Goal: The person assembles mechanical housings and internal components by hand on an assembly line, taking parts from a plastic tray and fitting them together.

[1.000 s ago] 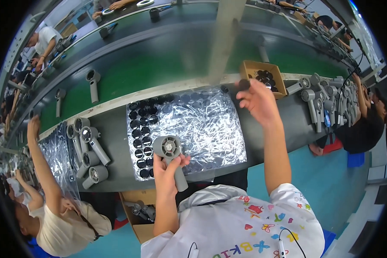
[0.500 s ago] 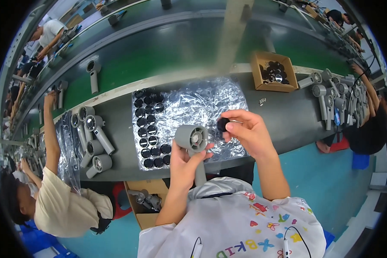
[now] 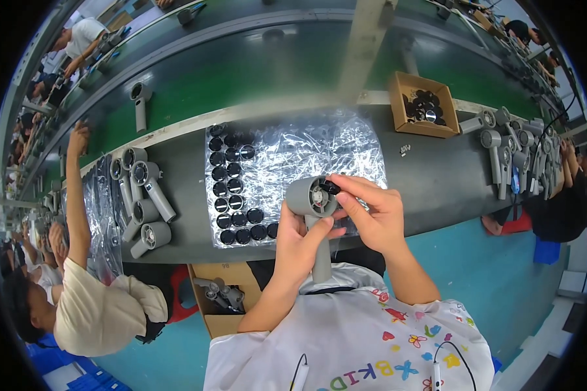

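Observation:
A grey handheld fan (image 3: 300, 198) is gripped by my left hand (image 3: 299, 246), its round head facing right and its handle pointing down toward me. Between the thumb and fingers of my right hand (image 3: 376, 212) is a small black round cap (image 3: 330, 187), tilted at the upper rim of the fan head's open side. Spokes and a pale hub show inside the fan head. Under both hands lies a clear plastic sheet (image 3: 300, 151), with several black round caps (image 3: 233, 186) set in rows along its left part.
An open cardboard box (image 3: 430, 129) of black caps stands back right, near small pale parts (image 3: 404, 150). Grey fans lie in groups at left (image 3: 151, 189) and right (image 3: 502, 150). A cardboard box (image 3: 222, 324) with grey parts is below the bench. Co-workers sit on both sides; a post rises ahead.
My left hand has shifted the fan right and slightly up. My right hand has brought the black cap from beside the fan to its open face.

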`<state>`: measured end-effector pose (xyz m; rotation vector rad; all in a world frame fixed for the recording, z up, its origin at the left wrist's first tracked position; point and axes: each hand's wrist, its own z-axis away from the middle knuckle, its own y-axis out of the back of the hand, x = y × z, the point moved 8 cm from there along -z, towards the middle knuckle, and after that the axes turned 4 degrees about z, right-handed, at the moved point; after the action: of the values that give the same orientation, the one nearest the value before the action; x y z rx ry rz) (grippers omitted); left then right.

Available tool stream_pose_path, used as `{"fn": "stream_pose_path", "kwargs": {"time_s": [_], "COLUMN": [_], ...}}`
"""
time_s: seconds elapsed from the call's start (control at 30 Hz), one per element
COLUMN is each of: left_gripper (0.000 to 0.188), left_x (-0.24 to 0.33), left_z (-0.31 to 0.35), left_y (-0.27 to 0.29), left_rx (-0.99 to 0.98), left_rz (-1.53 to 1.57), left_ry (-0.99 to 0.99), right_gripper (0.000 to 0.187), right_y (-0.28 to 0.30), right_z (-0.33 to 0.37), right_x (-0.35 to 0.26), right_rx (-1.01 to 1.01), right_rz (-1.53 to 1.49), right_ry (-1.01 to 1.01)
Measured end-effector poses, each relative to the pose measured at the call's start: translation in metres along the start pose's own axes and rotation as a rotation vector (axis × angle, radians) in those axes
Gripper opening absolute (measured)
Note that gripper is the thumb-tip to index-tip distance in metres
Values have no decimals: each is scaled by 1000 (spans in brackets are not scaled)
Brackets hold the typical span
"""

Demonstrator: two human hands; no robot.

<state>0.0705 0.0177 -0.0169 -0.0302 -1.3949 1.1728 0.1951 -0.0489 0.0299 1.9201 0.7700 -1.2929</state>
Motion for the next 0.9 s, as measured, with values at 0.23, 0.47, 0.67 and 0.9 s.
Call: {"fn": "stream_pose_path", "kwargs": {"time_s": [0.23,0.47,0.67,0.9], "left_gripper": [47,48,45,44], "left_x": [-2,8,8,9], "left_z": [0,2,4,7], "left_y": [6,5,6,4], "left_rx": [36,18,-24,-11], "left_rz": [-36,-160,-207,-211], "left_ry": [-49,-92,-94,-83], "right_gripper": [29,29,31,30], "right_y": [-6,-8,-11,-8], "right_z": [2,1,5,3], "right_x": [3,-13,-14,-12], "right_rx": [14,-100,-91,-105], "right_rz": [-149,133,138,176], "right_ry": [-127,125,77,155]}}
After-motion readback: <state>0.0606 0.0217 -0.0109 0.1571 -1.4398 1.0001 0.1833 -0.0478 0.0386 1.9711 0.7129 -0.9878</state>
